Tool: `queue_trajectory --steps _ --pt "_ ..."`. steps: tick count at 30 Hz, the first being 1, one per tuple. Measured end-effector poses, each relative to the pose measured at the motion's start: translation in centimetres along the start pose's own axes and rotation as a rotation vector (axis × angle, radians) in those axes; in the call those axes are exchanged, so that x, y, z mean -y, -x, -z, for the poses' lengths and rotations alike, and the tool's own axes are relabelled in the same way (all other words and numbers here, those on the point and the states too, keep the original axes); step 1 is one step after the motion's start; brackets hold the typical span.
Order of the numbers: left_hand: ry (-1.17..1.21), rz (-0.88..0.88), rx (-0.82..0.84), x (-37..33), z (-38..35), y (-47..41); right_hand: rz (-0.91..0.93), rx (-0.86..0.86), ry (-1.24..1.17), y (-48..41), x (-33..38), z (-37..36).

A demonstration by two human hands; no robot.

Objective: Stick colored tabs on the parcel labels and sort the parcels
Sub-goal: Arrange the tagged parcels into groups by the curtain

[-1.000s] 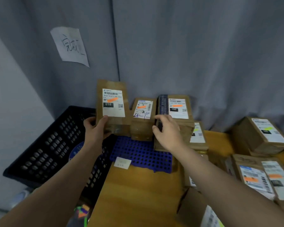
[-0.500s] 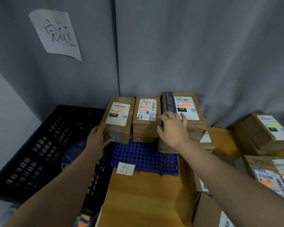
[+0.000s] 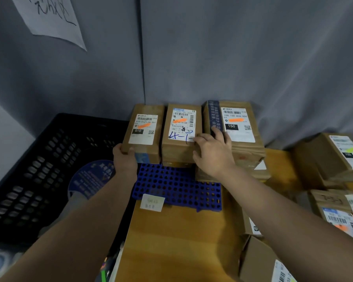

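Fingers (image 3: pixel 120 149) of the left hand (image 3: pixel 125 160) are curled round the left parcel's (image 3: pixel 143 147) corner; the right hand (image 3: pixel 212 157) is laid, fingers spread, on the middle parcel (image 3: pixel 179 153). Three orange-tabbed boxes are lined up on the mat (image 3: pixel 177 188); other parcels (image 3: pixel 330 159) seem yet to be sorted.

"010" on left label (image 3: pixel 144 129), "4-1" on middle label (image 3: pixel 182 124), "150" on right label (image 3: pixel 237 124)

Back row packed: left parcel (image 3: pixel 145 129), middle parcel (image 3: pixel 181 129), right parcel (image 3: pixel 237 123) sit close together against the curtain (image 3: pixel 232 58), no way in behind. Near half of the blue grid mat (image 3: pixel 177 186) is free, bare surface (image 3: pixel 171 241) in front too. Right side blocked by stacked boxes (image 3: pixel 322 159); black crate (image 3: pixel 18 180) borders the left edge.
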State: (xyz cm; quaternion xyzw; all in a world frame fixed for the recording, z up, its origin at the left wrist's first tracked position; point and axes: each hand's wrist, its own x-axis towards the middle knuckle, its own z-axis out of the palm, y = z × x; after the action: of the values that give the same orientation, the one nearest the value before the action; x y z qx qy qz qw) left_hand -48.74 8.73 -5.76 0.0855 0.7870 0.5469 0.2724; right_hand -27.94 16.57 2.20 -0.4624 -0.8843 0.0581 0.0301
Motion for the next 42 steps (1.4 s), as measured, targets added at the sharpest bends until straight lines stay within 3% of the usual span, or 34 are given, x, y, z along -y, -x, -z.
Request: queue_trajectory --steps 7,12,17,25,32,37,42 --pt "-0.086 -0.003 -0.001 -0.6 -0.3 0.6 0.024 -0.044 -0.036 0.1 -0.1 -0.2" --pt "-0.175 -0.067 -0.03 -1.8 -0.3 2.8 0.098 -0.212 -0.096 0.8 -0.6 0.4" --pt "-0.203 -0.306 0.008 -4.0 -1.5 7.4 0.144 -0.356 -0.199 2.7 -1.7 0.8" --pt "-0.241 -0.731 0.269 -4.5 -6.4 18.0 0.063 -0.465 -0.267 9.2 -8.0 1.3" --pt "-0.292 -0.776 0.499 -2.8 -12.7 25.9 -0.212 -0.362 -0.262 15.3 -17.2 1.3" --pt "-0.39 -0.699 0.562 -0.7 -16.9 29.9 -0.465 -0.001 -0.183 18.8 -23.8 1.8" --pt "-0.414 -0.575 0.559 2.7 -19.3 33.1 -0.509 0.34 -0.297 21.4 -26.9 1.1"
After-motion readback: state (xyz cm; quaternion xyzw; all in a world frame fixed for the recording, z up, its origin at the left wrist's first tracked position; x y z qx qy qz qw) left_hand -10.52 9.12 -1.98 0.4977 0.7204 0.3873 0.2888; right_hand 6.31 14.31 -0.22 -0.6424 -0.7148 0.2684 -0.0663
